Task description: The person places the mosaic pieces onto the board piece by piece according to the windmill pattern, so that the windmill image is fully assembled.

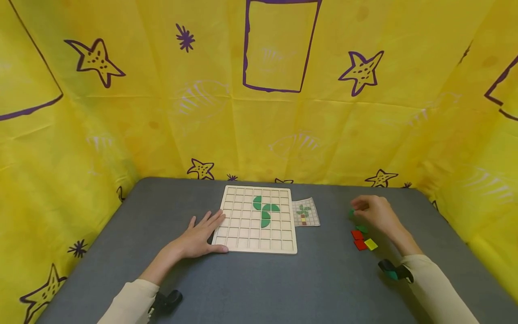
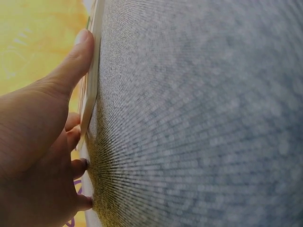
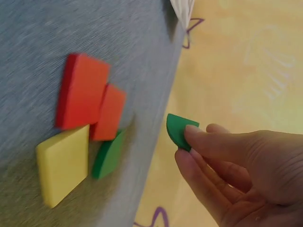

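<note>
My left hand [image 1: 198,238] rests at the left edge of a wooden grid board [image 1: 247,243], its thumb on the near corner and its fingers spread along the side. Several green quarter-circle pieces [image 1: 265,222] sit in the board's cells. Over at the right, my right hand [image 1: 376,215] pinches a green quarter-circle piece [image 3: 176,128] between thumb and fingers, above the table. Below that hand lie another green piece [image 3: 108,156], two red square pieces [image 3: 85,92] and a yellow square piece [image 3: 65,163].
A pattern card [image 1: 313,218] with a green, yellow and red design on a grid lies against the board's right side, slightly curled. The grey table [image 1: 259,288] ends at a yellow cloth [image 1: 218,121] behind and at both sides.
</note>
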{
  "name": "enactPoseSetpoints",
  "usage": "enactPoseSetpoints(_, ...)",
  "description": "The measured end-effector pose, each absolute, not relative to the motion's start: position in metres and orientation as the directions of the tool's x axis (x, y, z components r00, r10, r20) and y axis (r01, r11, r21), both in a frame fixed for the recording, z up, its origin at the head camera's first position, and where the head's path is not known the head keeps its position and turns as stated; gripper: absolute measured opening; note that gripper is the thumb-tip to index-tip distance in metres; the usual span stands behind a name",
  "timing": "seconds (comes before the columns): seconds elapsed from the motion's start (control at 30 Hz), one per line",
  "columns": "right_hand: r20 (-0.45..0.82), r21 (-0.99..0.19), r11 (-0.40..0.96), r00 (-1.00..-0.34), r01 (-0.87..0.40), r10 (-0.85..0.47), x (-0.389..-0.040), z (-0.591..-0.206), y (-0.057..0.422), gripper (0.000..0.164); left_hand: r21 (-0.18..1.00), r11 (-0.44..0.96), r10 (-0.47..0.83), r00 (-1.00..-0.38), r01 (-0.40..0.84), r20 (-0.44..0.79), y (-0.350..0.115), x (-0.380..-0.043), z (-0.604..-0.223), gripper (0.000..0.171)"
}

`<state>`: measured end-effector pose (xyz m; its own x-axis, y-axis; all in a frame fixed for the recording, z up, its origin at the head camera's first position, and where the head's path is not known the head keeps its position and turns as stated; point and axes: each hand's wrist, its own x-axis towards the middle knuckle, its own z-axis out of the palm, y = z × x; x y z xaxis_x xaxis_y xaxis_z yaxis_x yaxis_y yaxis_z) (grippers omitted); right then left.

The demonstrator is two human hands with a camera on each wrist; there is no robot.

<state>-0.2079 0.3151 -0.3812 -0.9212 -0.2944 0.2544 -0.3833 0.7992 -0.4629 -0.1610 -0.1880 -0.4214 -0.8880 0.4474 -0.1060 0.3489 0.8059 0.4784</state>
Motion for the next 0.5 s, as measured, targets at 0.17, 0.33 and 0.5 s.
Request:
enactPoseSetpoints(0.17,0.23,-0.468,0.798,-0.924,-0.38,-0.306,-0.212,-0.376,0.303,0.022,0.483,0.803,0.45,-0.887,0.349,-0.107,-0.188,-0.161,-0.421,0.099)
enactPoseSetpoints(0.33,0.217,-0.476,0.79,-0.923,-0.385,-0.319,-0.217,-0.373,0.291,0.021,0.482,0.802,0.451,-0.886,0.352,-0.104,-0.188,-0.16,-0.42,0.1)
enactPoseSetpoints(0.5,0.234,-0.472,0.781,-0.912,-0.409,-0.336,-0.22,-0.37,0.278,0.019,0.483,0.801,0.452,-0.887,0.354,-0.099,-0.189,-0.16,-0.419,0.1)
